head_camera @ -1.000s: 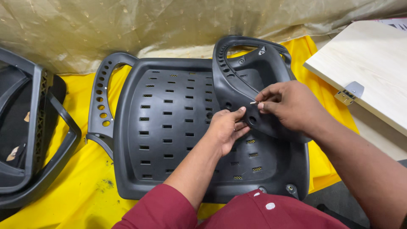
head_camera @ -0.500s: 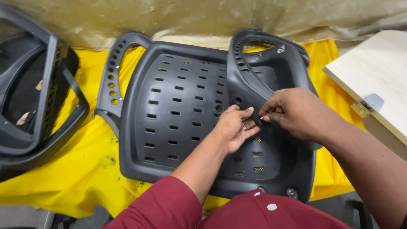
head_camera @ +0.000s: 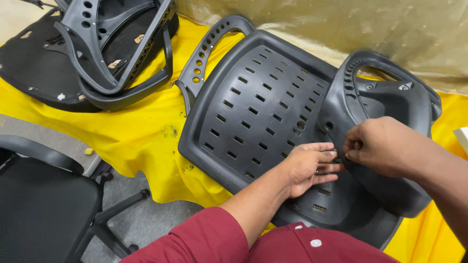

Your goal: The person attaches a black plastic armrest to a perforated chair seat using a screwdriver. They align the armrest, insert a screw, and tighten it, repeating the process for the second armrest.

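Yellow cloth [head_camera: 131, 141] covers the work surface; tan sheeting [head_camera: 341, 24] at 1 o'clock; grey floor [head_camera: 141, 219], black office chair [head_camera: 44, 204] at 8 o'clock.

Maroon shirt [head_camera: 273, 243] at 6 o'clock of view, plain weave, no pattern. Short sleeve [head_camera: 204, 238] at 7 o'clock, hem ending above elbow. One round white button [head_camera: 316, 242] on front placket. Both forearms bare. Left hand [head_camera: 307, 166] and right hand [head_camera: 385, 146] bare: no gloves, rings, watch or bands visible.

bright even overhead light, soft shadows, mild sheen on black plastic, sharp focus, slight edge distortion.
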